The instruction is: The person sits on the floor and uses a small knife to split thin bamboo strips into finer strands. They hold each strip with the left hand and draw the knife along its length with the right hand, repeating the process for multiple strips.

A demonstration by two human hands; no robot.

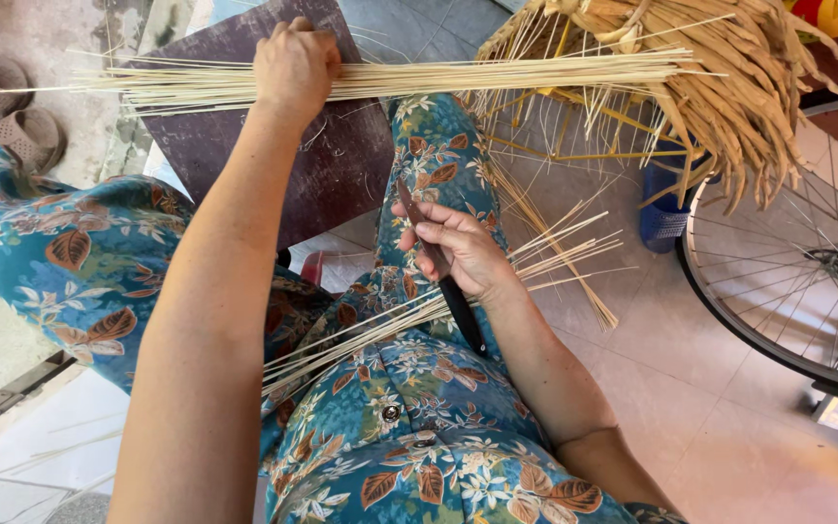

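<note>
My left hand [295,66] is closed around a long bundle of thin pale bamboo strips [497,74] held level across the top of the view, above a dark board [341,165]. My right hand [458,247] rests on my floral-trousered knee and grips a dark knife [458,301], blade pointing up past the fingers and handle running back along the wrist. A second sheaf of thin strips [380,330] lies across my lap under the right hand, fanning out to the right.
A pile of dried husks and yellow splints [729,87] sits at upper right beside a blue basket [663,218]. A bicycle wheel [807,281] stands at the right. Sandals [2,107] lie at upper left on the concrete.
</note>
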